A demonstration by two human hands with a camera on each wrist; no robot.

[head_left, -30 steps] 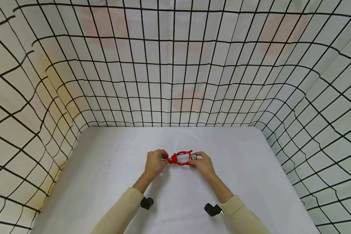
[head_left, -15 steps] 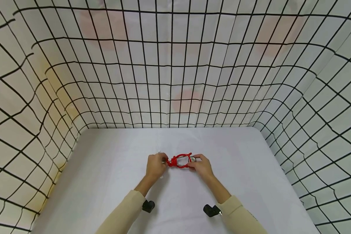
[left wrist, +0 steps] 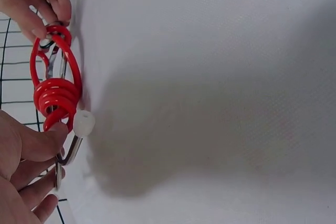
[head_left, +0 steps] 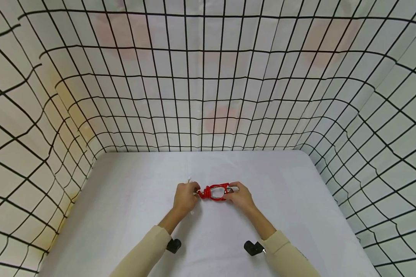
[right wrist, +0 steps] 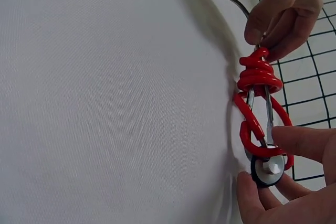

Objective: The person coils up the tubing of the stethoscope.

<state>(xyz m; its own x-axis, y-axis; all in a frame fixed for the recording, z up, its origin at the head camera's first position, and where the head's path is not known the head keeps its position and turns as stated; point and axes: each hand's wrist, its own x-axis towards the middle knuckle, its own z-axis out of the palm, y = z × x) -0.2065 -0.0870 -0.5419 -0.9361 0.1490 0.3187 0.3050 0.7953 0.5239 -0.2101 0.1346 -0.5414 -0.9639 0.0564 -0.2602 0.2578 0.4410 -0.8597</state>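
Note:
A red stethoscope (head_left: 207, 192) hangs stretched between my two hands over the table, its tubing wound in coils around its own middle. My left hand (head_left: 185, 198) pinches the coil end by the metal ear tubes; a white eartip (left wrist: 84, 123) sticks out beside the fingers in the left wrist view. At the other end my right hand (head_left: 241, 197) holds the round chest piece (right wrist: 269, 170) between thumb and fingers. A loop of red tubing (right wrist: 252, 116) runs down to the chest piece and passes across it. Part of the ear tubes is hidden by my left hand.
A white-covered table (head_left: 131, 215) lies beneath both hands. Black netting (head_left: 204, 88) over white sheets surrounds its back and both sides. Black wrist cameras (head_left: 173, 246) hang from the beige sleeves.
Both hands stay nearly in place and keep their hold. The chest piece has turned, showing a darker side in the head view, and the red loop beside it has shifted shape.

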